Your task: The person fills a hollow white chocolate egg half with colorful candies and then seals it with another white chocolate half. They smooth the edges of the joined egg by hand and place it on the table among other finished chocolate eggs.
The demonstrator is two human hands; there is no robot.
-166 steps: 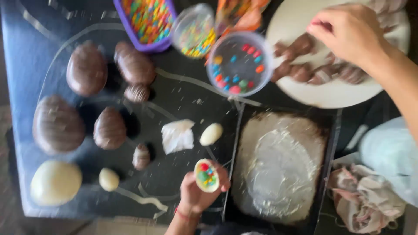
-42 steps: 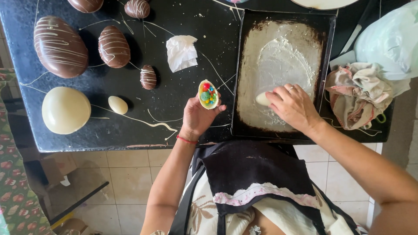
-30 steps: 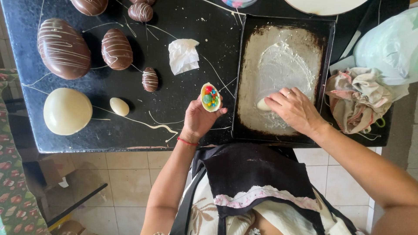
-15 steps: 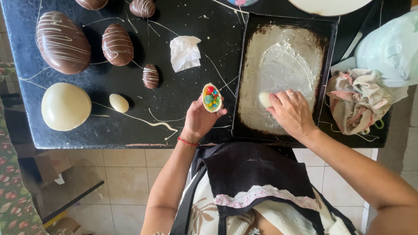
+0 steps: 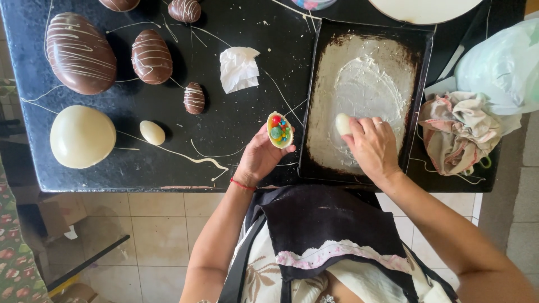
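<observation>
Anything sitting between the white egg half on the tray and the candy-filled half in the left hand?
Nothing visible. The white half is under the right hand fingertips on the smeared tray. The filled half is held up in the left hand, just left of the tray's raised left rim. Only that rim lies between them.

Dark stone table over a pale tiled floor, in soft daylight

The black, glossy table [image 5: 140, 168], streaked with thin white drizzle lines, fills the upper part of the view; below its front edge lies a floor of large beige square tiles [image 5: 157, 241] with grey grout. At the lower left corner sits a green floral-patterned fabric [image 5: 17, 269] beside a brown cardboard box [image 5: 42, 224].
</observation>
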